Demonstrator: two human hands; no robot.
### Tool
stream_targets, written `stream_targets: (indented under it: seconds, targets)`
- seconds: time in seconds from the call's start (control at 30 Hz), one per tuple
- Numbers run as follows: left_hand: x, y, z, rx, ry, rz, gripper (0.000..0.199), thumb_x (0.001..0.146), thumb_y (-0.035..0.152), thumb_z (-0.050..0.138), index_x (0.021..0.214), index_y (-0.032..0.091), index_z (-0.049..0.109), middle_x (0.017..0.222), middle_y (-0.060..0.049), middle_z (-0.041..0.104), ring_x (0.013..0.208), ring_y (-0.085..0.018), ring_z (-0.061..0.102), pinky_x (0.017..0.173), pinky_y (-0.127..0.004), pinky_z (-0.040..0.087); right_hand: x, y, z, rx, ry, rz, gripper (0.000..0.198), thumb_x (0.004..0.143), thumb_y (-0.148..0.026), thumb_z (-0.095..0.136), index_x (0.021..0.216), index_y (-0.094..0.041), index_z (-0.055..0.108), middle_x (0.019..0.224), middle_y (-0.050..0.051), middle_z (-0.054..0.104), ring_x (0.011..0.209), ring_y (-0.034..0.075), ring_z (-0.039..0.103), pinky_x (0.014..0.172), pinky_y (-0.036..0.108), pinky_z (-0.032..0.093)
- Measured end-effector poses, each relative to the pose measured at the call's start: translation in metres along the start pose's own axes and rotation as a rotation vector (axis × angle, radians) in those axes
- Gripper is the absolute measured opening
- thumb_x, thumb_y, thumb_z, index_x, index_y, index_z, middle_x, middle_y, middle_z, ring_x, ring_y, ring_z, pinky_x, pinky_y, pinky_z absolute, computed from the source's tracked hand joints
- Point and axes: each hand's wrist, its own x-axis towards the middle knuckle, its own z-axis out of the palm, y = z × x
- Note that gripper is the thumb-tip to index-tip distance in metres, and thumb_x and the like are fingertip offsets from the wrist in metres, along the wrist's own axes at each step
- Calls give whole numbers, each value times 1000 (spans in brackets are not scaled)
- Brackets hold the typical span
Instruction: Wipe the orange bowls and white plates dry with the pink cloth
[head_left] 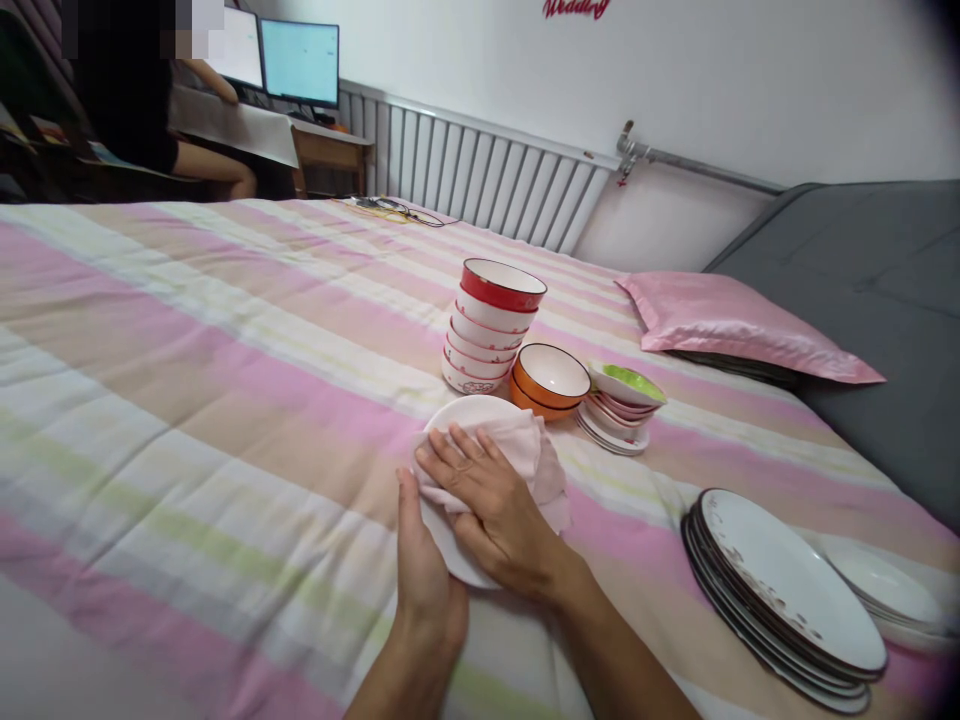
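My left hand (427,570) grips the left edge of a white plate (459,555), its thumb up along the rim. Over the plate's face, my right hand (487,500) presses a pale pink cloth (541,465) with its fingers laid across it. The cloth hangs past the plate's right side. Just beyond stand a tall stack of white bowls (480,335) with a red one (502,288) on top, and two orange bowls (551,385), nested. The left fingers under the plate are hidden.
Small dishes topped by a green leaf-shaped one (630,382) stand right of the bowls. Stacked dark-rimmed plates (787,570) and white plates (885,585) lie at right on the striped bedspread (225,430). A pink pillow (735,320) rests behind. A person (127,110) sits at a desk.
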Motion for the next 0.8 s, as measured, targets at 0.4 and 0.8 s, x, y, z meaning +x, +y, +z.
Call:
stream_targets:
  seconds: [0.4, 0.8]
  targets:
    - [4, 13, 1, 47, 112, 1, 43, 92, 44, 45, 85, 10, 71, 70, -9, 72, 82, -23, 72, 87, -37, 55, -3, -8, -18, 368, -120, 12, 59, 66, -2, 42, 113, -25, 69, 128, 0, 63, 137, 15, 38, 118, 39, 13]
    - [4, 21, 2, 42, 143, 0, 53, 90, 51, 44, 114, 9, 65, 91, -14, 75, 80, -25, 72, 82, -38, 57, -10, -10, -34, 415, -153, 53, 37, 53, -3, 48, 74, -20, 73, 95, 4, 77, 117, 19, 60, 113, 35, 23]
